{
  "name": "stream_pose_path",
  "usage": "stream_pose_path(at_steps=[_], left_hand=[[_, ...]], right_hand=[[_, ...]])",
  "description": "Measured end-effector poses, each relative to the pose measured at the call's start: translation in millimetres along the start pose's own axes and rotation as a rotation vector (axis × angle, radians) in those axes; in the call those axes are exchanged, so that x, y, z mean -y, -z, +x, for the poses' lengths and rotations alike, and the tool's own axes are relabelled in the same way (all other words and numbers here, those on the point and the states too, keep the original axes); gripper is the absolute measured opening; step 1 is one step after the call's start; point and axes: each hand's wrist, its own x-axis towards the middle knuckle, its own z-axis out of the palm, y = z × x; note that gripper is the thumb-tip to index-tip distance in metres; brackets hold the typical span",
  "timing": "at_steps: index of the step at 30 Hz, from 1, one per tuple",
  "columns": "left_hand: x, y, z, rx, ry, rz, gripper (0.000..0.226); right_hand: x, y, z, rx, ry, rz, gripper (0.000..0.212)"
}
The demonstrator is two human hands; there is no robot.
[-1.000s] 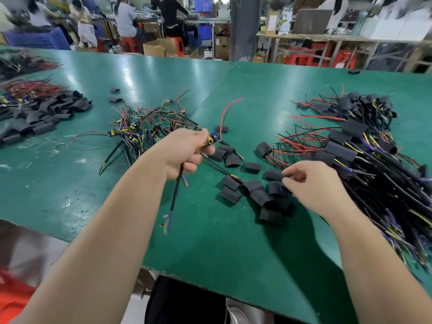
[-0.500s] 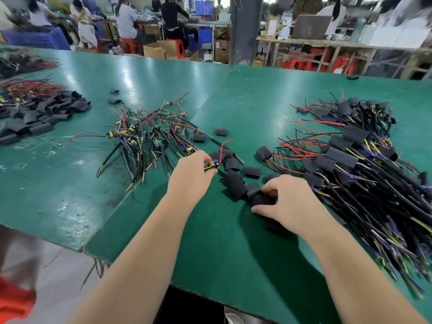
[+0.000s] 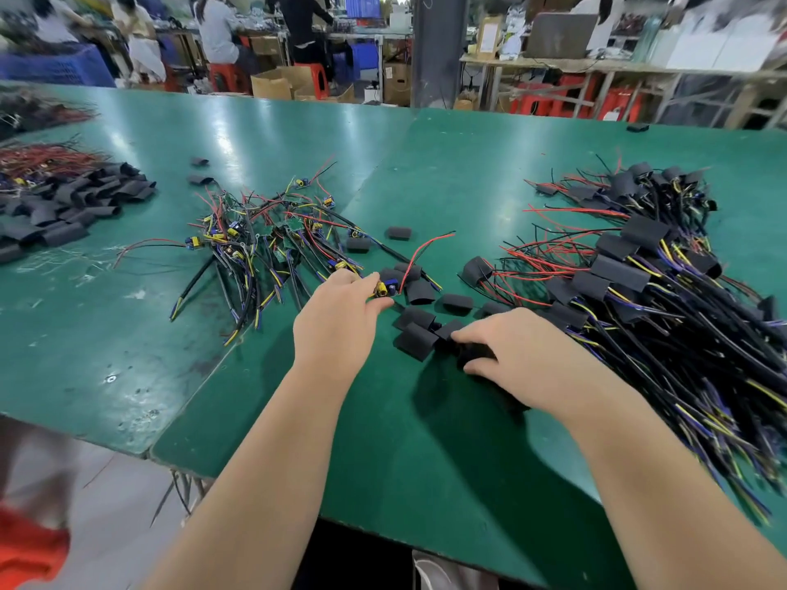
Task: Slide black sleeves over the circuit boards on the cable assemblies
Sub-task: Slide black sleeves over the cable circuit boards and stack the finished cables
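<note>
Small circuit board with yellow and blue components [image 3: 386, 289], pinched at my left hand's [image 3: 340, 323] fingertips (thin red wire [image 3: 426, 245] arching beyond). Just right, my right hand [image 3: 526, 349] grips a flat black tubular sleeve [image 3: 476, 354]; loose black sleeves [image 3: 419, 340] lie between.

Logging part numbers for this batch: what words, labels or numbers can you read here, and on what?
None can be read.
Circuit board in the left hand: markings too small.
Black sleeve in the right hand: no print visible.
Background cardboard boxes: blurred.
Background paper sheet: blurred.
</note>
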Motion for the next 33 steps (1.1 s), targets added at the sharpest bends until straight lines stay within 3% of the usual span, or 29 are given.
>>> stream_pose_path(at_steps=[4,8,14,16,22,25,27,28,31,33], left_hand=[[4.5,-0.6,-0.4,-0.003,0.016,-0.046,0.037],[5.5,-2.4,-0.4,0.023,0.021,-0.070,0.037],[8.3,-3.7,0.5,0.024,0.031,-0.107,0.037],[8.1,-3.8,0.3,0.002,0.017,-0.158,0.033],[4.4,3.8,-5.0,-0.098,-0.272,-0.373,0.028],[-4.2,4.5,-7.1,-0.209,-0.420,-0.367,0.028],[-7.9,3.3,-8.4,-0.273,-0.503,-0.372,0.027],[-9.0,2.8,-9.1,-0.294,-0.535,-0.380,0.026],[-11.3,0.7,-10.5,-0.314,-0.575,-0.401,0.026],[-12.6,-0.4,-11.4,-0.304,-0.586,-0.403,0.026]], right_hand=[[6.8,6.4,2.0,0.190,0.051,-0.215,0.044],[13.8,21.4,8.5,0.384,0.029,-0.270,0.044],[0.7,18.2,-2.1,0.285,0.040,-0.125,0.033],[-8.5,12.1,-1.0,0.166,0.073,-0.049,0.032],[-36.4,10.1,-4.0,-0.380,-0.061,0.730,0.033],[-47.6,13.4,-2.9,-0.646,-0.141,1.464,0.028],[-52.7,14.2,-4.9,-0.717,-0.153,1.892,0.019],[-54.8,14.9,-6.8,-0.742,-0.158,1.997,0.015],[-54.2,15.5,-9.3,-0.750,-0.122,2.146,0.007],[-49.9,15.7,-7.6,-0.727,-0.105,2.229,0.019]])
